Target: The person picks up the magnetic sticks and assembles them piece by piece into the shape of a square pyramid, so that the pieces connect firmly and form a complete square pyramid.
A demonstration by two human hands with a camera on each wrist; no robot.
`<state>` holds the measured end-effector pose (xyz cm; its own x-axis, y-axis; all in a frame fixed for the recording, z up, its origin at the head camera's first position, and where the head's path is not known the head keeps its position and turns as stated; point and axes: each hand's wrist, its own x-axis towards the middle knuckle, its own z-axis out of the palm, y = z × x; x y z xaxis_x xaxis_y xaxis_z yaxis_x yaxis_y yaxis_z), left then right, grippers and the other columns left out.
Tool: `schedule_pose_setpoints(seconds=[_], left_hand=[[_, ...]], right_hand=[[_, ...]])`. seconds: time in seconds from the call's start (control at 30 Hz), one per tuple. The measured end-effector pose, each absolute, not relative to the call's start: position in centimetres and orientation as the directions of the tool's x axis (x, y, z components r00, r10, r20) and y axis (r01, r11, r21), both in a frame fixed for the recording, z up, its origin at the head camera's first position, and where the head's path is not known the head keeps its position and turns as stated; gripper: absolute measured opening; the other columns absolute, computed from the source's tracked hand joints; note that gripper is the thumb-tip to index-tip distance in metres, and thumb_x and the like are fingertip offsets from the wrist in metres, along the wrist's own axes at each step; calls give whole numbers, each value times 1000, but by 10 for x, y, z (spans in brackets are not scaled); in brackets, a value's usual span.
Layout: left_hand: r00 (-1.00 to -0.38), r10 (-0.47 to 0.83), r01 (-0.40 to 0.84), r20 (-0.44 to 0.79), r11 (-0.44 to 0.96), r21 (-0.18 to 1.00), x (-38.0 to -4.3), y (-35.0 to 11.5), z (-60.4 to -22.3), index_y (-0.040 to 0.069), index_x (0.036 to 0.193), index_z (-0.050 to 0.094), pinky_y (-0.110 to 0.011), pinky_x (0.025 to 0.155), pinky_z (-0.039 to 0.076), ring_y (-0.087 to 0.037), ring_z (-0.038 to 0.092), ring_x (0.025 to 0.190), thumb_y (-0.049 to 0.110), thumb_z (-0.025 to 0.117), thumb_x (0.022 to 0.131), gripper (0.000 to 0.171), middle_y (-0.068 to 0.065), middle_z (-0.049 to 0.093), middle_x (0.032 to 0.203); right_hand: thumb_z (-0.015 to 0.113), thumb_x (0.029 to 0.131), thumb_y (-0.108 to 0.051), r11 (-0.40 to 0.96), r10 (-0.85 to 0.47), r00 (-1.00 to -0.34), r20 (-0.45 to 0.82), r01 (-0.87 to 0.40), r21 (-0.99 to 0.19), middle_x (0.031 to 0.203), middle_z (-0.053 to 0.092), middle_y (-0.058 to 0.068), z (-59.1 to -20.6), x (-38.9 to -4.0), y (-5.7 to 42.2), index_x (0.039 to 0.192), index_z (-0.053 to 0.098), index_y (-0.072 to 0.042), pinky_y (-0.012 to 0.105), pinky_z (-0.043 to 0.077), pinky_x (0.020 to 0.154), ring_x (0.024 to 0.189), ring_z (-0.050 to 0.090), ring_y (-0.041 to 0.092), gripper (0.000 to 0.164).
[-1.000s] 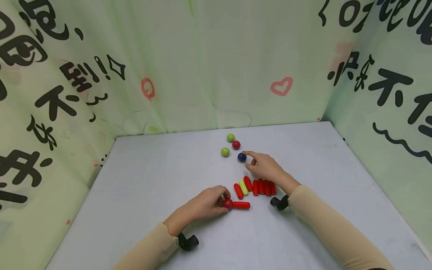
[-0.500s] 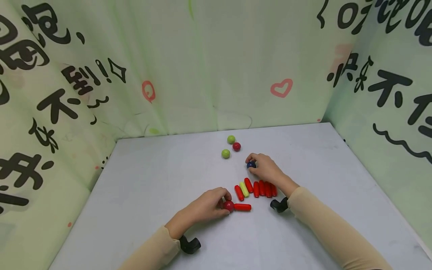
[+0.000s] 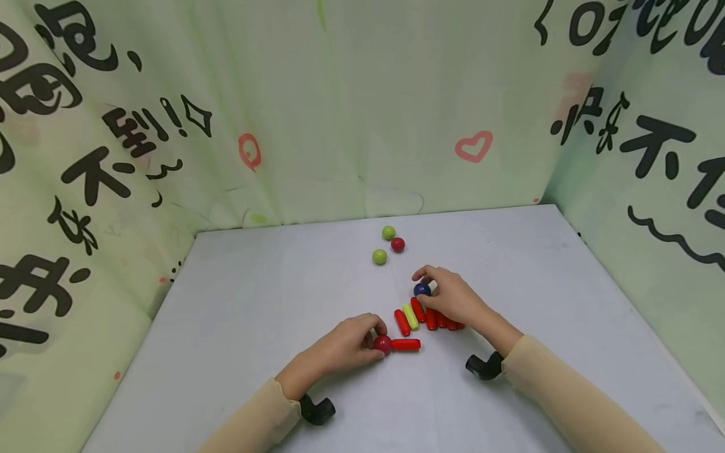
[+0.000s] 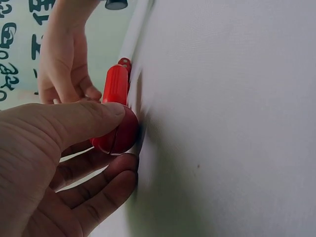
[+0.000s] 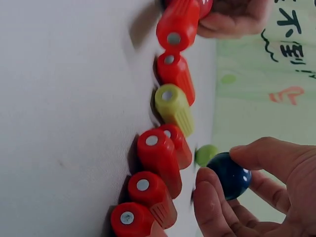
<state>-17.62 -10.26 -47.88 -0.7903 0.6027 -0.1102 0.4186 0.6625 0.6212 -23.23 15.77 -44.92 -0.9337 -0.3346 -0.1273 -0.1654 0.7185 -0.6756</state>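
Note:
My left hand (image 3: 352,341) pinches a glossy red ball (image 3: 382,344) between thumb and fingers, low over the white table. A red rod (image 3: 406,345) joins the ball and points right; in the left wrist view this rod (image 4: 115,84) rises from the ball. My right hand (image 3: 455,296) holds a dark blue ball (image 5: 229,176) by thumb and fingertips, just beyond a row of rods. In that row, a yellow-green rod (image 5: 174,107) lies among several red rods (image 5: 160,158) with silver discs on their ends. The right hand partly covers the row in the head view.
Farther back on the white table (image 3: 272,283) lie two green balls (image 3: 379,257) and another red ball (image 3: 398,245). A pale green curtain (image 3: 362,113) with black writing stands along the back and both sides.
My right hand has gripped the blue ball and brought it nearer, from beside the loose balls to just above the rods. The left hand keeps its hold on the red ball, nearly still.

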Motion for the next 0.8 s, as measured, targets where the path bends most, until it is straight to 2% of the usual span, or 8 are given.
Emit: schedule_pose_setpoints(seconds=[0.17,0.37,0.57,0.8], left_hand=[[-785,611,428,-105,657,621,-177,-103,-479,17,117,60,-16,77,52,-5,57,88,20,81,91,34,7,63,103],[-783,613,429,-105,654,623,-177,-103,-479,17,117,61,-17,78,52,-5,57,88,19,81,91,34,7,63,103],[-784,611,431,-106,660,615,-176,-105,-477,17,117,61,-17,78,52,-6,57,89,19,81,91,33,6,64,104],[-783,615,433,-98,651,623,-177,-107,-478,17,117,61,-18,79,52,-7,58,90,18,80,91,32,7,64,104]], right_hand=[[75,91,-11,727,-377,-915,-146,-195,-659,118,67,15,-445,-215,161,124,64,-6,29,55,67,80,59,18,35],[81,86,-11,751,-440,-884,-155,-268,-603,103,66,5,-445,-197,166,112,69,-8,35,55,78,91,56,20,29],[81,84,-9,739,-475,-862,-176,-282,-612,95,63,-1,-450,-187,172,104,68,-11,29,51,73,87,55,16,24],[86,81,-11,711,-490,-855,-168,-281,-644,98,65,-3,-458,-180,169,104,69,-13,25,54,73,92,59,15,28]])
